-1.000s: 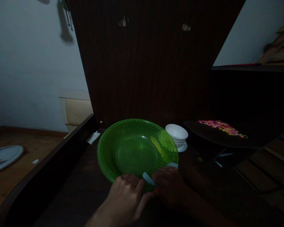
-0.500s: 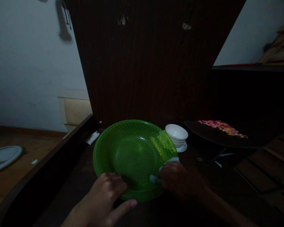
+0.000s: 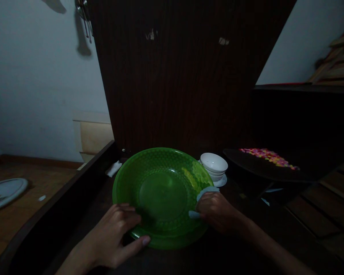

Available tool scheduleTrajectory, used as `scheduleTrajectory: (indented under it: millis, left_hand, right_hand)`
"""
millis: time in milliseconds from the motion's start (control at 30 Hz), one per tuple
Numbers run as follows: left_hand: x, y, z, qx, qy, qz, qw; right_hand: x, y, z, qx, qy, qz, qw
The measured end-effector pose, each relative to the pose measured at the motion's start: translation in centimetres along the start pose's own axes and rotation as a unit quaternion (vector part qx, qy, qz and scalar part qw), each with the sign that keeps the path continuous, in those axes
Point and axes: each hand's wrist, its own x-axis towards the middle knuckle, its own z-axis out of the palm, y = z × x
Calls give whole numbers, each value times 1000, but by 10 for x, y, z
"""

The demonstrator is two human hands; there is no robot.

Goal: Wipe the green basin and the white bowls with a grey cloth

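Observation:
A large green plastic basin (image 3: 163,191) with a textured inner wall and a yellow-green pattern on its right side stands on the dark wooden surface. My left hand (image 3: 120,231) grips its near-left rim, fingers over the inside and thumb outside. At the right rim, my right hand (image 3: 215,208) is closed around a pale blue cloth (image 3: 208,190), pressing it against the basin's edge. Part of the cloth sticks out below the fingers, over the inner wall. My right fingertips are hidden by the hand.
Stacked white bowls (image 3: 214,163) stand on a white saucer behind the basin's right side. Farther right, a dark curved shelf (image 3: 246,162) carries small pink and yellow pieces (image 3: 269,156). A crumpled white tissue (image 3: 114,168) lies at left, beside a raised wooden edge (image 3: 60,194).
My left hand has shifted left along the basin's near rim. My right hand and the cloth have moved slightly right at the rim. The view has tipped up slightly.

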Motion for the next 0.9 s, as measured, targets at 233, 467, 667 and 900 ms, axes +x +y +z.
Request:
scheduleTrajectory:
  millis: [233,467,667,900]
  left_hand:
    - [11,23,10,96,-31,-47,994]
    - [32,68,39,54,-14,-11,998]
    - [42,76,55,75,-17,0,997]
    - [38,65,51,71,4,9,997]
  right_hand:
    - [4,-41,-13,18,-19,101,995]
    - [13,-70,-8,-7,-96,163,982]
    - [18,-72,-8,-14,-132,164,978]
    - [7,-59,-2,-19,-123,115,985]
